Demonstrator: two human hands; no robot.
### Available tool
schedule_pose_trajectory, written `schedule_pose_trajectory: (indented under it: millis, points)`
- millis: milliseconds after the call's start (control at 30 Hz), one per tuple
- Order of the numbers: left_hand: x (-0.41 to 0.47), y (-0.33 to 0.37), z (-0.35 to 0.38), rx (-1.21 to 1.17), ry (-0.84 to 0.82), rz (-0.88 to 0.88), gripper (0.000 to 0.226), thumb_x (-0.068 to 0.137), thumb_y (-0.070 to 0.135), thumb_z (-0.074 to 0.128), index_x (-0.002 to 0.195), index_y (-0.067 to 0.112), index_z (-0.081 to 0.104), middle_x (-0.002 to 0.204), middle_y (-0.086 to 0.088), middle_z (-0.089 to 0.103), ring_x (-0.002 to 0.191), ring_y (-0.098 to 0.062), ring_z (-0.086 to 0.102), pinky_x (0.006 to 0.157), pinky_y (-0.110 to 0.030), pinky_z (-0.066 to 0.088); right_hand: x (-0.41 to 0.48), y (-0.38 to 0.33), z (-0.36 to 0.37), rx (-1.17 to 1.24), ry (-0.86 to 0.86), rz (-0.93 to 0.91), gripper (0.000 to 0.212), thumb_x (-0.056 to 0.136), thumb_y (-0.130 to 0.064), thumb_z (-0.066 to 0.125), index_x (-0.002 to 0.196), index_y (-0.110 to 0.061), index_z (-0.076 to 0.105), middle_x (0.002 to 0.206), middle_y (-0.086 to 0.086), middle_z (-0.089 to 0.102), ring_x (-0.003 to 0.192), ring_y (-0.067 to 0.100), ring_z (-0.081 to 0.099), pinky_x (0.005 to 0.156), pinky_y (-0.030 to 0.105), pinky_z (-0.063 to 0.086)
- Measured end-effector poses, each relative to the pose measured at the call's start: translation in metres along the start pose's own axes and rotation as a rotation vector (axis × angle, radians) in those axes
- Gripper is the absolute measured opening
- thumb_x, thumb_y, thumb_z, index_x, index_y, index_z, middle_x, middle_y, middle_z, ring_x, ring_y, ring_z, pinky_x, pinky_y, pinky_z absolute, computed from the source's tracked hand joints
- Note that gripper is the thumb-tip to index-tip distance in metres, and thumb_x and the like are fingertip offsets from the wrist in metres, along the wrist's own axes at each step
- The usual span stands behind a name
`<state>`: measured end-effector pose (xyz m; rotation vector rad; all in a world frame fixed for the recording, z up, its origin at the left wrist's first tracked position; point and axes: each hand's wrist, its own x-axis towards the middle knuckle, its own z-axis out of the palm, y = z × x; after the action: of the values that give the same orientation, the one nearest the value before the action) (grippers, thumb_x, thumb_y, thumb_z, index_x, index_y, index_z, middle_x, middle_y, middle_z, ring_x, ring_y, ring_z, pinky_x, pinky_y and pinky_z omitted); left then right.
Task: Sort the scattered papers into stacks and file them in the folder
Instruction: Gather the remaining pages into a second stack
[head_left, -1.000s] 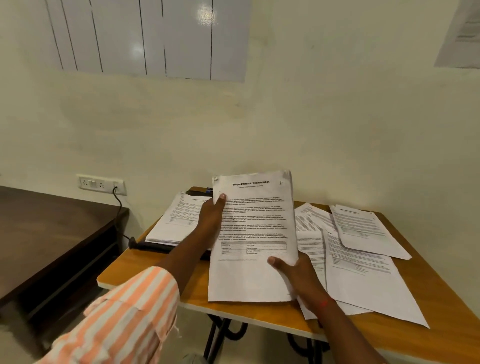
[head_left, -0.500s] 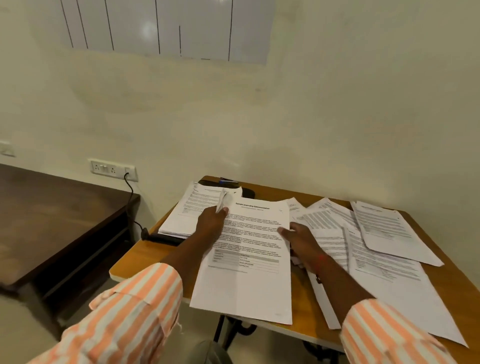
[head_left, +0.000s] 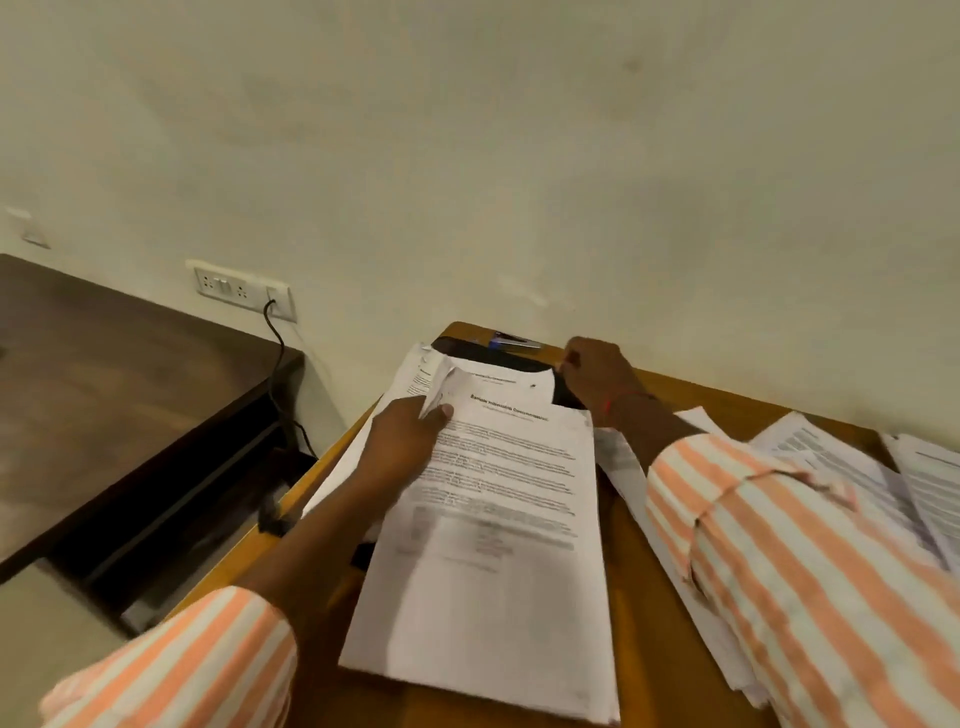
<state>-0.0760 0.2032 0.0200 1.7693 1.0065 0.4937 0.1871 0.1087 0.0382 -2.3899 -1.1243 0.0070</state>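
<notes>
The left hand (head_left: 410, 434) pinches a corner of the paper stack (head_left: 493, 545) on the tabletop (head_left: 641, 582), to hold it square while the right hand (head_left: 597, 376) curls at the black folder (head_left: 498, 357) behind, whether gripping I cannot tell.

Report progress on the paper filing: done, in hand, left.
Done: one stack is gathered, and another pile lies on the black folder. In hand: the left hand grips the stack's corner; the right hand is at the folder's far edge. Left: loose sheets on the right lie unsorted; nothing looks filed.
</notes>
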Motion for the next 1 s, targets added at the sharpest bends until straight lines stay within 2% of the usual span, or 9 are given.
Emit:
schedule_pose_trajectory:
  millis: [100,267,533,600,667,733,800,933,1000]
  points:
    - [0.003,-0.010,0.003,-0.043,-0.006,-0.046,0.023,0.100,0.049,0.057,0.104,0.028,0.065,0.091,0.005,0.076,0.077,-0.016,0.074,0.070,-0.031,0.060,0.067,-0.005,0.021,-0.141,-0.094,-0.122,0.024,0.098,-0.021,0.057,0.117,-0.009,0.065,0.118,0.017,0.060,0.111,0.034,0.056,0.093,0.037,0.044]
    - [0.002,-0.010,0.005,-0.088,-0.106,-0.101,0.029,0.099,0.050,0.058,0.102,0.024,0.069,0.087,0.005,0.078,0.074,-0.018,0.077,0.079,-0.040,0.064,0.135,-0.015,0.073,-0.232,-0.198,-0.143,0.051,0.101,-0.029,0.057,0.145,-0.006,0.045,0.145,0.023,0.045,0.132,0.039,0.045,0.108,0.041,0.038]
    - [-0.001,-0.016,0.008,-0.107,-0.089,-0.064,0.027,0.101,0.048,0.056,0.102,0.026,0.070,0.087,0.009,0.078,0.074,-0.011,0.076,0.078,-0.033,0.063,0.146,-0.012,0.096,-0.220,-0.209,-0.082,0.027,0.098,-0.014,0.055,0.121,-0.002,0.060,0.125,0.022,0.060,0.114,0.038,0.057,0.089,0.036,0.044]
    - [0.000,-0.014,0.008,-0.014,-0.009,0.033,0.028,0.102,0.049,0.053,0.097,0.028,0.070,0.083,0.013,0.076,0.071,-0.003,0.073,0.075,-0.027,0.061,0.140,-0.023,0.075,-0.084,-0.136,-0.090,0.027,0.102,-0.011,0.045,0.125,-0.001,0.054,0.122,0.020,0.058,0.109,0.035,0.057,0.078,0.028,0.041]
    - [0.001,-0.014,0.008,0.043,0.037,0.083,0.028,0.103,0.049,0.052,0.094,0.029,0.069,0.083,0.013,0.075,0.072,-0.005,0.073,0.076,-0.028,0.060,0.117,-0.038,0.047,0.143,-0.111,-0.129,0.029,0.106,-0.016,0.037,0.129,-0.007,0.052,0.119,0.010,0.058,0.094,0.019,0.057,0.071,0.012,0.040]
    - [0.000,-0.015,0.009,0.024,0.049,0.090,0.029,0.103,0.049,0.052,0.097,0.026,0.069,0.087,0.010,0.075,0.077,-0.011,0.073,0.081,-0.033,0.061,0.091,-0.055,0.022,0.306,-0.165,-0.241,0.027,0.105,-0.020,0.037,0.124,-0.009,0.052,0.119,-0.002,0.058,0.085,-0.003,0.055,0.079,0.013,0.040]
    - [-0.004,-0.015,0.009,-0.016,0.051,0.098,0.032,0.102,0.051,0.052,0.098,0.024,0.069,0.089,0.008,0.075,0.080,-0.014,0.073,0.083,-0.036,0.061,0.060,-0.067,-0.002,0.340,-0.265,-0.322,0.017,0.105,-0.012,0.037,0.112,-0.009,0.052,0.117,-0.007,0.057,0.091,-0.006,0.059,0.088,0.021,0.041]
    - [-0.006,-0.017,0.008,-0.051,0.046,0.123,0.034,0.101,0.051,0.053,0.101,0.020,0.068,0.092,0.003,0.075,0.080,-0.014,0.072,0.067,-0.029,0.055,0.014,-0.080,-0.037,-0.133,-0.423,-0.515,0.012,0.106,-0.025,0.046,0.113,-0.015,0.048,0.111,0.005,0.057,0.092,0.028,0.057,0.080,0.040,0.044]
    - [-0.005,-0.017,0.008,-0.051,0.041,0.122,0.035,0.101,0.051,0.053,0.108,0.020,0.068,0.094,0.005,0.073,0.081,-0.013,0.070,0.063,-0.022,0.047,-0.002,-0.084,-0.050,-0.270,-0.482,-0.552,0.021,0.107,-0.033,0.044,0.117,-0.015,0.048,0.105,0.002,0.055,0.086,0.025,0.055,0.074,0.036,0.041]
